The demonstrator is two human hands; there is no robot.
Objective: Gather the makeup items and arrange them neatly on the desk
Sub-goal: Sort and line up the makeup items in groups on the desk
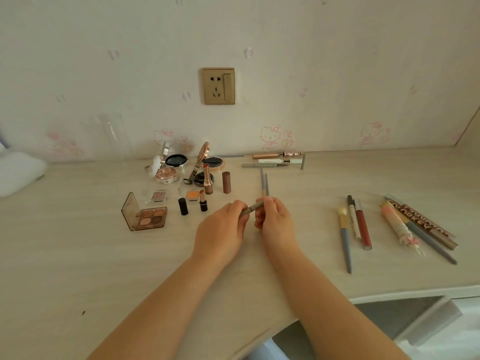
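I had one wide-angle head view, looking forward and down over the tabletop [78, 255] toward the wall [311, 74], close above both hands.

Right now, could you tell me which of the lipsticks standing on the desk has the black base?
The short uncapped lipstick with a black base, standing beside the black cap. The taller uncapped lipstick behind it has a rose-gold base.

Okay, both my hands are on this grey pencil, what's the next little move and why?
Probably lay the grey pencil, now pinched between left hand and right hand, beside the two thin pencils just beyond, parallel to them: similar slim sticks already lie together there.
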